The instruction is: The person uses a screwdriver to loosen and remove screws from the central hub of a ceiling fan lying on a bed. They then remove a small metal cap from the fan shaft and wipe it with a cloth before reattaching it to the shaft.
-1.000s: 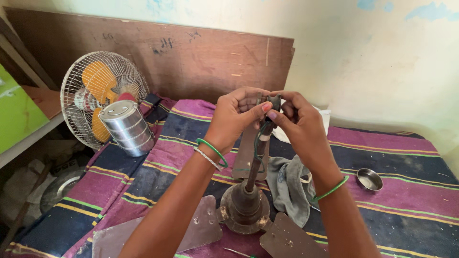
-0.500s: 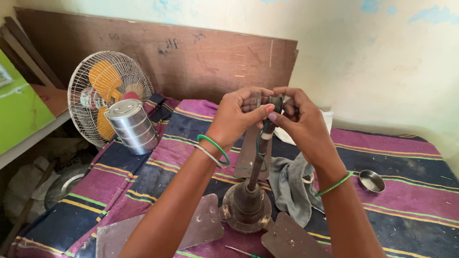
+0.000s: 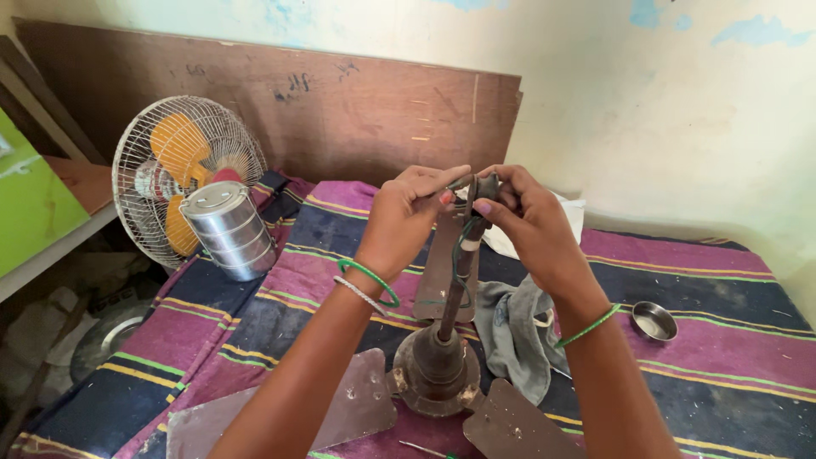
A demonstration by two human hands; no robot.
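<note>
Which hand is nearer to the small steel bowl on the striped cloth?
Right. The right hand is up at the top of the fan rod, on the same side as the small steel bowl. The left hand is across the rod, farther away.

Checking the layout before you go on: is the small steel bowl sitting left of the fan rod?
No, the small steel bowl lies right of the fan rod, on the striped cloth.

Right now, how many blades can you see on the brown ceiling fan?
3: one blade lower left of the motor hub, one lower right, one behind the rod, partly hidden by the hands.
</note>
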